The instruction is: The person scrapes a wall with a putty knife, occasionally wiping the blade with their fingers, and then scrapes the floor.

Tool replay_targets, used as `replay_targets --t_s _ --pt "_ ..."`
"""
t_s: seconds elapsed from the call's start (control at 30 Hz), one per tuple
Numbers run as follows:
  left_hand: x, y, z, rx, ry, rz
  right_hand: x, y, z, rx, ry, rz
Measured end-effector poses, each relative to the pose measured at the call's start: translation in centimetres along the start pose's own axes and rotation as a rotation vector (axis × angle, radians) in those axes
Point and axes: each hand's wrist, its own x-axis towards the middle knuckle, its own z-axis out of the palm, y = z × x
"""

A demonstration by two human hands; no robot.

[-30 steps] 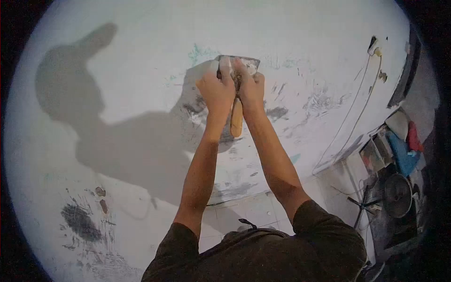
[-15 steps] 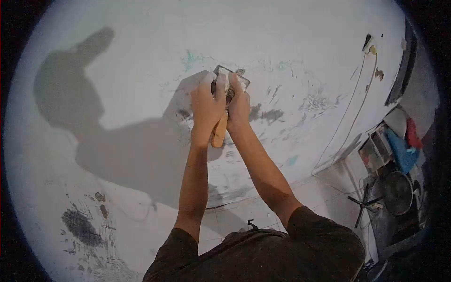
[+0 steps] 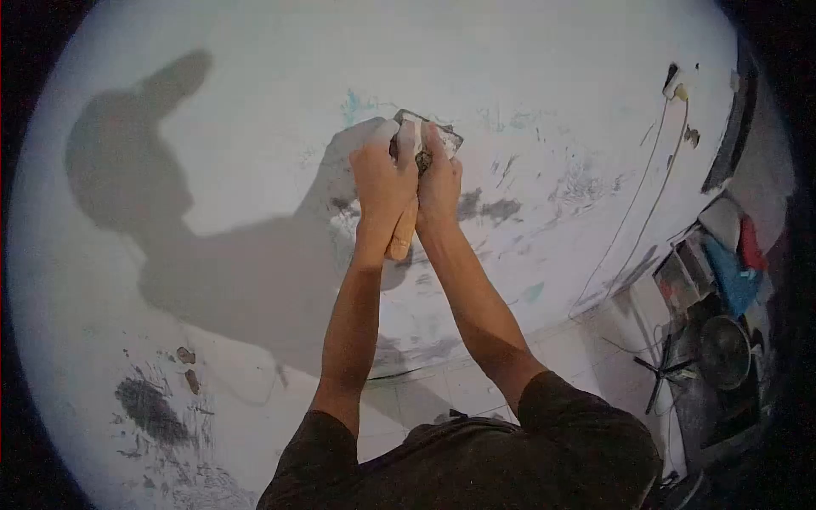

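Note:
A scraper with a wooden handle (image 3: 401,242) and a wide, dirty metal blade (image 3: 448,136) is pressed to the white wall (image 3: 527,51). My left hand (image 3: 384,183) closes on it from the left, its fingers on the back of the blade. From the other side my right hand (image 3: 439,189) grips it too, fingers likewise stretched up onto the blade. The handle's end pokes out below, between my wrists. Part of the blade is hidden by my fingers. Dark scuffs (image 3: 489,206) and greenish patches mark the wall around the hands.
A fan (image 3: 725,351), a blue cloth (image 3: 733,276) and a red cloth stand or lie at the right. Cables (image 3: 633,204) run down the wall from a fixture. Pale floor tiles (image 3: 421,395) lie below. More dark wall damage (image 3: 151,410) shows at lower left.
Both hands and the scraper have slid slightly up the wall, still held together. The whole view has shifted a little.

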Motion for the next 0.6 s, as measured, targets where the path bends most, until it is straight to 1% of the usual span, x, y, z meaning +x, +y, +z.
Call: replay_targets --t_s 0.13,0.2,0.23,0.27,0.3,0.33,0.37,0.4,0.47,0.5,0.57,0.6 --pt "-0.4 -0.9 0.5 -0.022 0.012 0.007 0.2 0.2 -0.6 -0.067 0.007 0.016" --pt "0.2 -0.6 0.4 0.089 0.038 0.090 1.3 0.6 -0.7 -0.093 0.028 0.002" --pt "0.1 -0.4 0.4 0.087 0.037 0.089 1.7 0.9 -0.8 -0.118 0.046 -0.010" --pt "0.1 -0.2 0.3 0.033 0.034 0.064 0.1 -0.3 0.2 -0.096 0.041 -0.017" --pt "0.0 -0.1 0.1 -0.020 0.030 0.035 0.2 -0.1 -0.1 -0.099 0.039 -0.013" --pt "-0.5 -1.6 0.9 0.021 0.100 0.127 0.3 0.2 -0.8 -0.126 0.026 0.006" --pt "-0.3 -1.2 0.7 0.021 0.101 0.129 0.4 0.1 -0.8 -0.151 0.009 0.019" --pt "0.1 -0.6 0.4 0.023 0.063 0.087 0.8 0.0 -0.2 -0.107 0.012 -0.024" --pt "0.3 -0.2 0.4 -0.004 0.015 -0.006 0.8 -0.2 -0.1 -0.120 -0.006 -0.018" --pt "-0.1 -0.5 0.5 -0.002 0.018 -0.012 0.6 -0.1 -0.3 -0.139 -0.017 -0.001" --pt "-0.6 -0.7 0.4 -0.063 0.065 0.059 -0.1 0.1 -0.6 -0.163 0.019 -0.024" --pt "-0.8 -0.4 0.1 -0.038 -0.014 -0.060 -0.2 0.0 -0.6 -0.188 0.056 -0.055"
